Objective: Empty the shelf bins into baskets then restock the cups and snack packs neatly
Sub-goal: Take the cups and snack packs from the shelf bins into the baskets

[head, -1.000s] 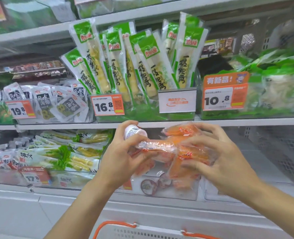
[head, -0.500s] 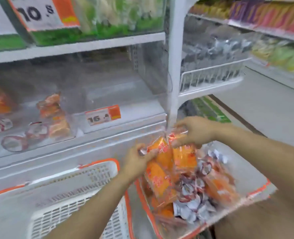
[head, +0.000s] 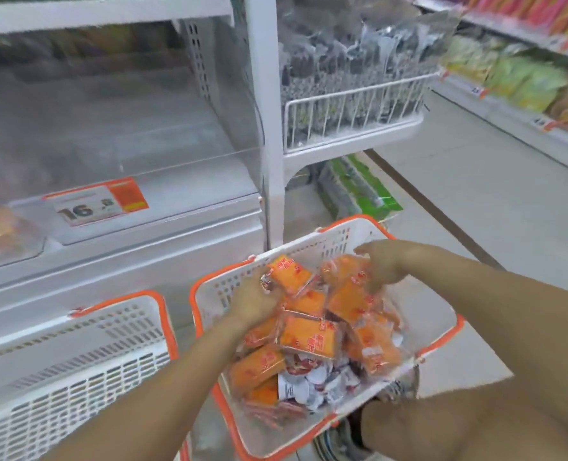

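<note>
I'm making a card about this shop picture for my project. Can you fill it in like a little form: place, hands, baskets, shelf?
place: shop aisle beside a white shelf
left hand: over the right basket, fingers at an orange pack
right hand: reaching down onto the orange packs, grip unclear
right basket: holds orange packs and small white cups
left basket: nothing visible inside
bin: clear, looks emptied
tag: orange and white, reads 16
</note>
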Demonstrator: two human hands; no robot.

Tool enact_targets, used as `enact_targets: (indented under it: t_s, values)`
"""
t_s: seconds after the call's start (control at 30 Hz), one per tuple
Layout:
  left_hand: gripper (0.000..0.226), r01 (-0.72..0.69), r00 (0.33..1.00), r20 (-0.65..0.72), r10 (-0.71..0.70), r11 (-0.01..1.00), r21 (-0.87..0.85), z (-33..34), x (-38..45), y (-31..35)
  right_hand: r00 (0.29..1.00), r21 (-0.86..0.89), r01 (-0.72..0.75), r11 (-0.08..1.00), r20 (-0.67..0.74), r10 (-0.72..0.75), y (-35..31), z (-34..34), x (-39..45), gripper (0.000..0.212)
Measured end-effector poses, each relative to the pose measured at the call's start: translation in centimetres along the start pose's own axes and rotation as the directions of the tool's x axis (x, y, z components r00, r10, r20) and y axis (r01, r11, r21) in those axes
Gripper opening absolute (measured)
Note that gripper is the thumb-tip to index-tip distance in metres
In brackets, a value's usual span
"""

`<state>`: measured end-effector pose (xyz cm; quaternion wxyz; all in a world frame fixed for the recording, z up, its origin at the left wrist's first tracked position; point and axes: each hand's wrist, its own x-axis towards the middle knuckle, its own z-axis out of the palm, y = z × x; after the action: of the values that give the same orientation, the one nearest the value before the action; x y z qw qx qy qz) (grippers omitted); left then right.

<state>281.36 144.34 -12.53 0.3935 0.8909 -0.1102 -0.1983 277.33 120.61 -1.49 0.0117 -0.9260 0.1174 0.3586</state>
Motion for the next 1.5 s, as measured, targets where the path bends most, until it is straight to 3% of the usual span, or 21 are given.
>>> enact_targets:
  t_s: [0.13, 0.2, 0.23, 0.33, 0.4, 0.53, 0.67, 0.73, 0.83, 0.97, 1.03, 1.1, 1.2, 1.27, 1.37, 1.5]
  values:
    - [0.019, -0.076, 0.997, -0.011, 0.077, 0.997, 0.02, -5.2, -0.6, 0.8, 0.992, 0.02, -0.009, 1.0, -0.123, 0.012, -1.7, -3.4, -1.5, 0.075]
    - [0.004, -0.137, 0.991, 0.015, 0.136, 0.989, 0.056, -8.8, -1.5, 1.3, 0.966, 0.053, 0.077, 0.996, -0.252, -0.061, -3.9, -5.1, -2.7, 0.062]
    - [0.008, -0.16, 0.987, 0.02, 0.159, 0.985, 0.071, -10.7, -2.1, 1.6, 0.938, 0.098, 0.16, 0.982, -0.325, -0.12, -5.3, -5.9, -3.4, 0.056]
    - [0.012, -0.228, 0.973, -0.003, 0.229, 0.968, 0.101, -17.4, -4.8, 2.7, 0.775, 0.288, 0.476, 0.831, -0.583, -0.242, -11.3, -7.7, -6.3, 0.028]
    - [0.011, -0.254, 0.96, -0.081, 0.269, 0.954, 0.162, -22.5, -6.9, 3.3, 0.638, 0.285, 0.65, 0.705, -0.707, -0.304, -16.2, -8.9, -8.5, 0.01]
    - [0.011, -0.203, 0.895, -0.326, 0.304, 0.929, 0.309, -32.9, -10.1, 2.1, 0.418, 0.154, 0.85, 0.504, -0.779, -0.467, -26.4, -11.8, -11.8, 0.008]
    - [0.008, -0.089, 0.77, -0.587, 0.25, 0.953, 0.288, -41.5, -11.5, -2.5, 0.24, 0.017, 0.93, 0.366, -0.784, -0.572, -35.9, -15.0, -13.2, 0.009]
    - [0.005, -0.002, 0.738, -0.652, 0.174, 0.967, 0.255, -44.6, -11.5, -6.0, 0.247, -0.03, 0.917, 0.397, -0.74, -0.626, -40.3, -16.2, -12.1, 0.013]
    - [0.02, 0.138, 0.743, -0.669, 0.017, 0.974, 0.179, -47.7, -10.3, -11.7, 0.39, -0.096, 0.823, 0.56, -0.621, -0.679, -45.9, -17.3, -7.9, 0.031]
    - [0.049, 0.215, 0.866, -0.485, -0.118, 0.965, 0.149, -50.3, -6.8, -17.9, 0.595, -0.286, 0.63, 0.722, -0.421, -0.685, -51.0, -18.8, -1.9, 0.068]
    - [0.054, 0.293, 0.922, -0.336, -0.191, 0.912, 0.286, -51.4, -5.0, -19.3, 0.702, -0.37, 0.51, 0.776, -0.342, -0.625, -52.8, -19.9, 0.9, 0.104]
    - [0.051, 0.359, 0.93, -0.247, -0.273, 0.818, 0.45, -52.3, -3.6, -20.1, 0.759, -0.339, 0.463, 0.819, -0.326, -0.564, -54.2, -21.0, 3.4, 0.128]
    - [0.067, 0.363, 0.927, -0.269, -0.26, 0.801, 0.477, -53.2, -1.9, -21.2, 0.78, -0.372, 0.456, 0.808, -0.271, -0.565, -55.7, -21.5, 5.6, 0.125]
    - [0.058, 0.34, 0.916, -0.337, -0.219, 0.869, 0.359, -54.0, -1.4, -22.1, 0.762, -0.446, 0.469, 0.763, -0.233, -0.604, -56.6, -21.9, 6.2, 0.115]
    - [0.06, 0.316, 0.877, -0.423, -0.227, 0.937, 0.153, -54.9, -0.5, -23.4, 0.672, -0.426, 0.586, 0.689, -0.22, -0.707, -57.5, -22.3, 6.9, 0.09]
    - [0.107, 0.316, 0.784, -0.552, -0.284, 0.948, -0.038, -54.5, 0.2, -23.7, 0.529, -0.303, 0.744, 0.596, -0.277, -0.802, -58.3, -22.4, 7.9, 0.065]
